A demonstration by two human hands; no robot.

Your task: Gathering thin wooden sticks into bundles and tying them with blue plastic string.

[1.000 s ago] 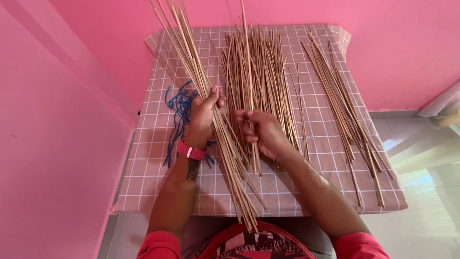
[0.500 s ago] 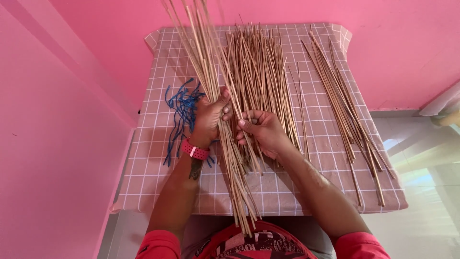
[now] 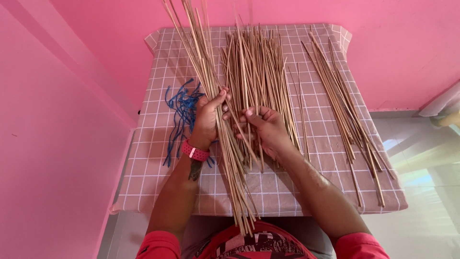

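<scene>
My left hand (image 3: 207, 120) is closed around a tilted bundle of thin sticks (image 3: 215, 100) above the checked table (image 3: 153, 158), keeping them gathered, while my right hand (image 3: 266, 127) pinches a few sticks from the middle pile (image 3: 261, 67) beside it.

Left hand (image 3: 207, 120) grips bundle of thin sticks (image 3: 218, 120), raised, tilted. Right hand (image 3: 266, 128) pinches 1 stick from middle pile (image 3: 258, 67) on checked tablecloth (image 3: 158, 168). Blue strings (image 3: 181, 108) left; third pile (image 3: 342, 105) right.
</scene>
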